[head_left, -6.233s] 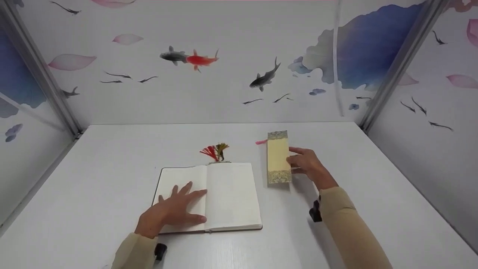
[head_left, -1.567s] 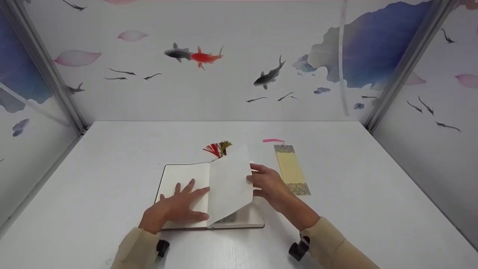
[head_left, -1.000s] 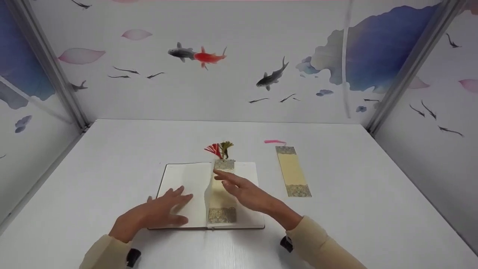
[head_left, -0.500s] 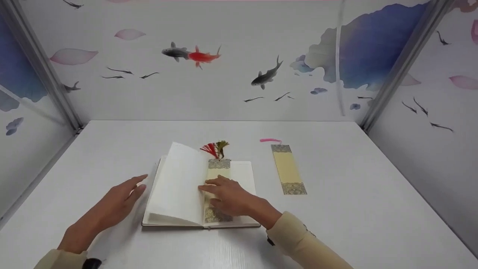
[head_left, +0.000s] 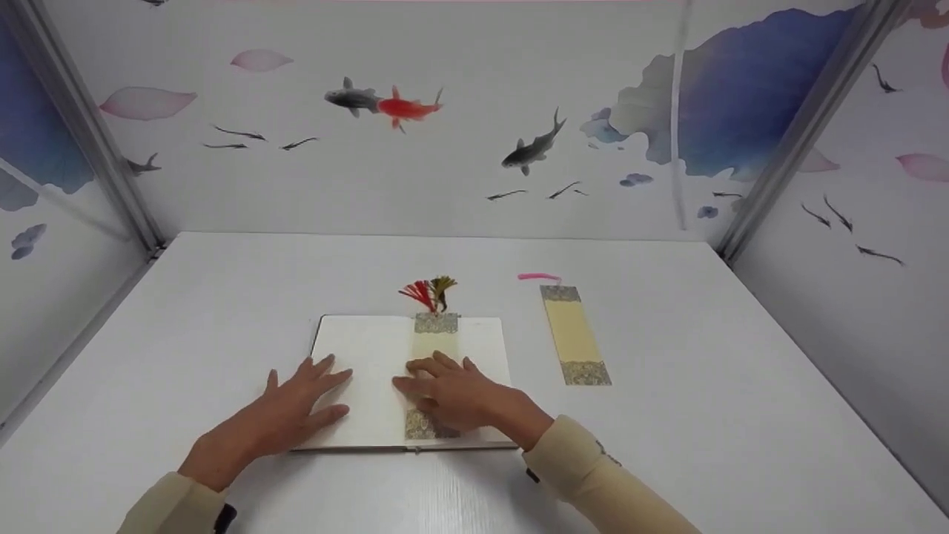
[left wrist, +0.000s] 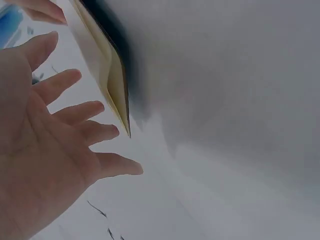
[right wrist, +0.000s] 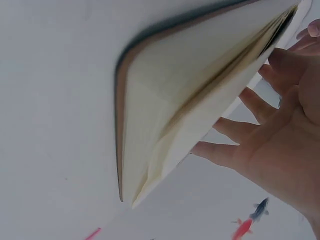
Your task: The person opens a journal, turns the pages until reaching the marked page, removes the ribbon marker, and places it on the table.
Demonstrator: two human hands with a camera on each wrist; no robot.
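A notebook [head_left: 374,345] lies open on the white table. Near its spine, on the right page, is a cream bookmark [head_left: 436,323] with patterned ends. Red and olive tassels [head_left: 430,293] fan out beyond its top edge; which belongs to this bookmark I cannot tell. My right hand [head_left: 456,393] rests over the bookmark's middle with extended fingers, hiding part of it. My left hand [head_left: 293,411] is spread over the left page's outer side. In the left wrist view, that hand [left wrist: 65,125] shows separated fingers beside the notebook's edge [left wrist: 117,95].
To the right of the notebook, a second cream bookmark [head_left: 574,334] lies flat, slightly slanted, with a pink tassel [head_left: 539,277] pointing left. White panels painted with fish [head_left: 408,109] enclose the table [head_left: 689,445] at the back and sides.
Earlier my right hand held the second bookmark, since laid down. A page was then turned leftward, uncovering the tasselled bookmark. My left hand lifted off leftward and came back over the page, now flatter.
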